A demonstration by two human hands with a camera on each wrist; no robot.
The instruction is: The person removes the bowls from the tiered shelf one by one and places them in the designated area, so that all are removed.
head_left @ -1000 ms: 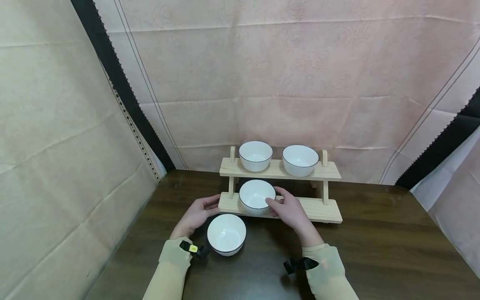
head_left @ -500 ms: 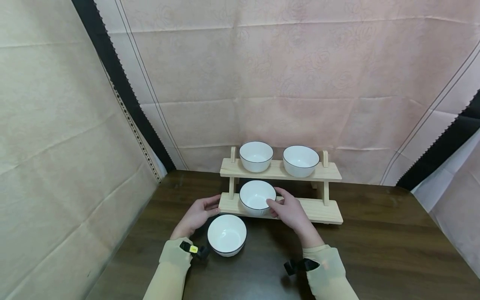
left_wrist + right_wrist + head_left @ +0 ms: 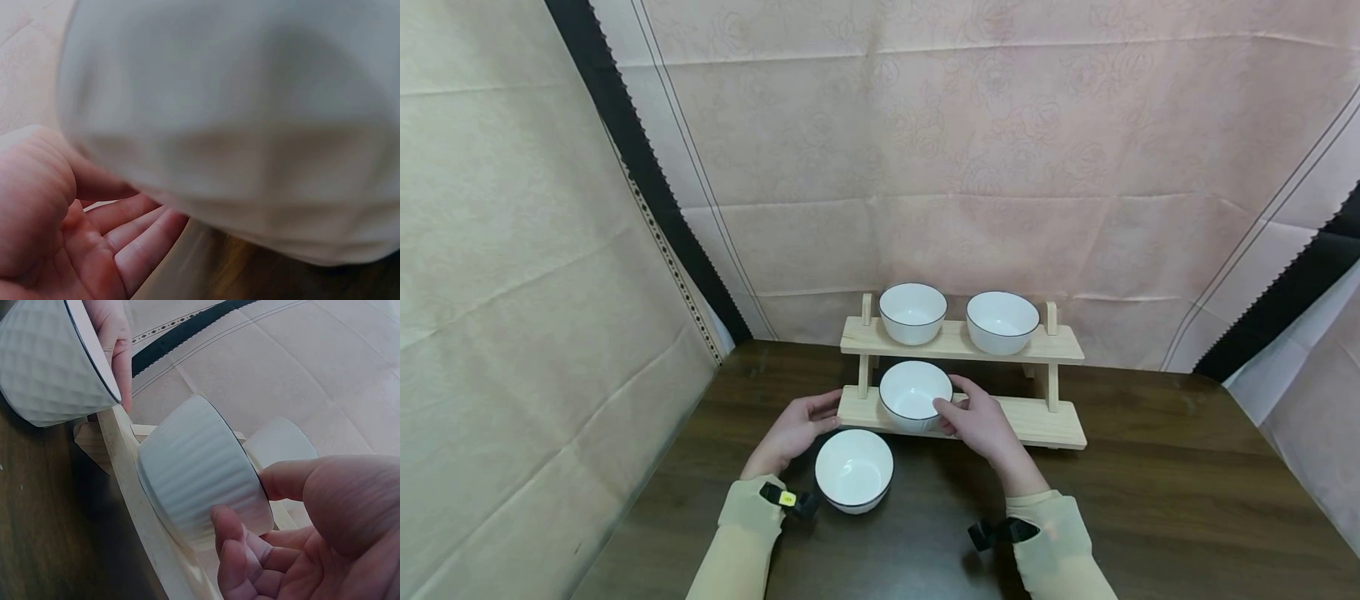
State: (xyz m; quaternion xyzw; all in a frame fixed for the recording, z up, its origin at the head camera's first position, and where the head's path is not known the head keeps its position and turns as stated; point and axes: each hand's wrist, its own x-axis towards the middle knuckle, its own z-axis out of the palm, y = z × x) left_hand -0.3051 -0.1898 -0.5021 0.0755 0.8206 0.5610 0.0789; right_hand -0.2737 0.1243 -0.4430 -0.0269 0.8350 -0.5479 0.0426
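My right hand pinches the right side of a white dark-rimmed bowl at the left of the lower shelf. In the right wrist view, the thumb is at this ribbed bowl's rim and fingertips lie against its wall. My left hand touches the left end of the two-tier wooden rack, fingers fairly straight. Another white bowl stands on the table just in front, beside the left hand. Its dimpled wall fills much of the left wrist view and hides some fingertips.
Two more white bowls, a left one and a right one, sit on the rack's upper shelf. The dark wooden table reaches back to a pale cloth backdrop. A second cloth hangs at the left.
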